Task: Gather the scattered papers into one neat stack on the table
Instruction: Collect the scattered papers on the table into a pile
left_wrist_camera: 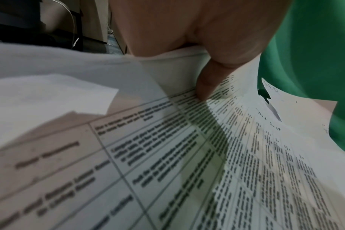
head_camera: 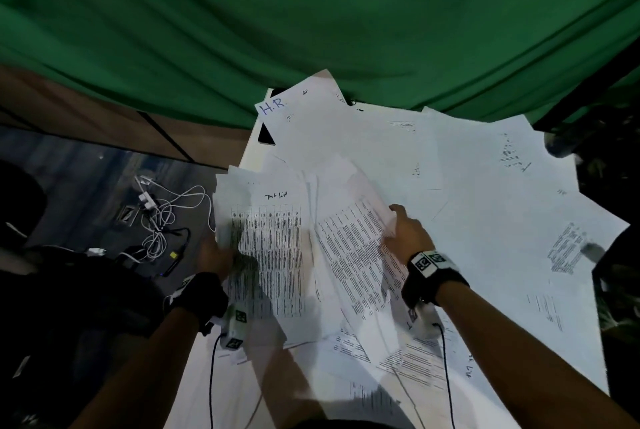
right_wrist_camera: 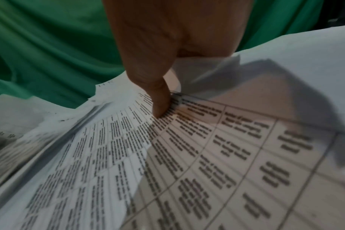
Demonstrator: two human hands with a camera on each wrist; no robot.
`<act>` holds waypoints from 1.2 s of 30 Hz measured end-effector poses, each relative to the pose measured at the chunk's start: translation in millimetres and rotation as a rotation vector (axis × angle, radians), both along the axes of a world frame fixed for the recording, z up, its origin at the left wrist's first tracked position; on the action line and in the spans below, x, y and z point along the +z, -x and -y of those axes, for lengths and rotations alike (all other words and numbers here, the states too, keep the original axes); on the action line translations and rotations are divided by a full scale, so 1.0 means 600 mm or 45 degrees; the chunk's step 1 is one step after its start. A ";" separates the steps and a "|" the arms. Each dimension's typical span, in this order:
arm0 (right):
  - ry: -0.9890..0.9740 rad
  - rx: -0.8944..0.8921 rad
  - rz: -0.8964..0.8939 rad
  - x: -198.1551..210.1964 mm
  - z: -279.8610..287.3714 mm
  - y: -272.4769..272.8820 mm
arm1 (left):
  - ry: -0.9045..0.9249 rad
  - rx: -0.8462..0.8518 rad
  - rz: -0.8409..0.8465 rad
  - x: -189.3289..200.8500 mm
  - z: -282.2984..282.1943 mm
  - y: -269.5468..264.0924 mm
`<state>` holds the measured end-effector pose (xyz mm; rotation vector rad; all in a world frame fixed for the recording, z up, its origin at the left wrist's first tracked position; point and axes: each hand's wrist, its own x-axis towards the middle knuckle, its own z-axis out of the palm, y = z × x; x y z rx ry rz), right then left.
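On the table (head_camera: 249, 151), scattered papers (head_camera: 485, 186), both hands, left hand (head_camera: 216, 255), right hand (head_camera: 408, 238), gripping printed sheets (head_camera: 277, 238).

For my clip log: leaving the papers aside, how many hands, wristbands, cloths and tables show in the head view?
Hands: 2 (left hand, right hand, each pinching papers)
Wristbands: 2 ()
Green cloth: 1
Table: 1
Total: 6. The papers overlap too much to count.
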<state>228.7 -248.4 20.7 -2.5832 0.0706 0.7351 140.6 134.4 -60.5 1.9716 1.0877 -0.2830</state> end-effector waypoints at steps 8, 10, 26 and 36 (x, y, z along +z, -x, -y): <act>0.176 0.243 0.444 0.018 -0.002 -0.180 | -0.082 0.258 0.151 0.117 0.037 -0.032; 0.108 0.211 0.340 0.012 -0.009 -0.234 | -0.064 0.273 0.157 0.118 0.041 -0.048; 0.110 0.209 0.243 -0.062 -0.018 -0.353 | 0.285 0.152 0.128 0.076 0.059 -0.069; -0.088 0.071 0.265 -0.033 -0.014 -0.354 | 0.183 0.080 0.092 0.090 0.069 -0.080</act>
